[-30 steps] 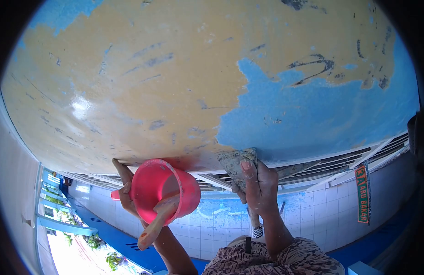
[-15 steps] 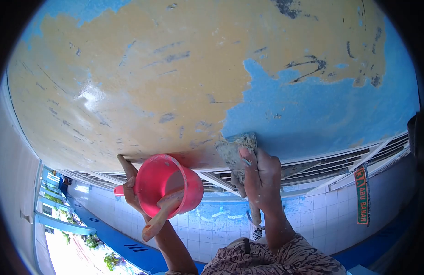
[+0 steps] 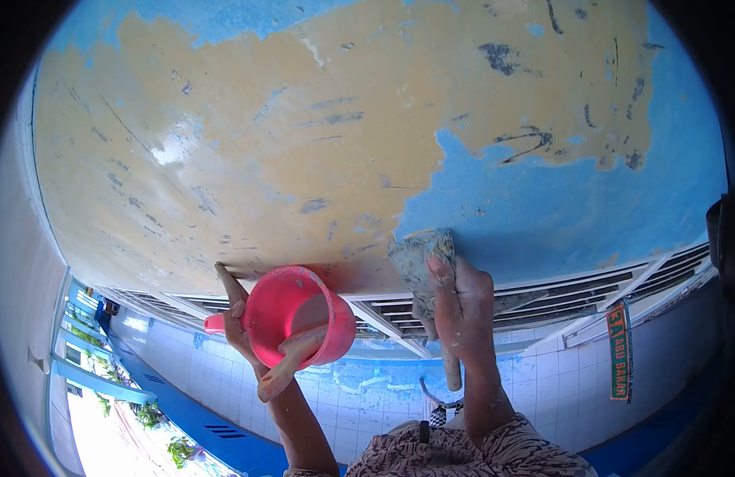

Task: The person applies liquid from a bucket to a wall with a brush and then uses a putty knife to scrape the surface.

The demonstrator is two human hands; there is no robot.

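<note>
My left hand (image 3: 235, 322) grips the handle of a red plastic dipper (image 3: 344, 326), with one finger stretched out to the lower edge of the painted surface. A tool with a wooden handle (image 3: 280, 378) leans in the dipper, its far end hidden inside. My right hand (image 3: 465, 306) is closed around a scraper (image 3: 419, 258) whose wide blade is smeared with dried grey filler. My thumb presses on the blade, and the blade's edge lies against the blue and tan wall (image 3: 304, 159). Below my fingers the scraper's wooden handle (image 3: 452, 370) sticks out.
White-framed louvres (image 3: 574, 298) run along the wall's lower edge. Behind are white tiles (image 3: 558, 370) and a hanging sign (image 3: 618, 354) with lettering. At the left, blue posts (image 3: 105, 385) and plants (image 3: 180, 451) border a bright outdoor area. Dark scuffs and peeled patches mark the wall.
The view has shifted slightly, so the wall's marks sit lower and, on the left, further right. Both hands keep their grips, and the scraper blade stays at the blue paint's edge.
</note>
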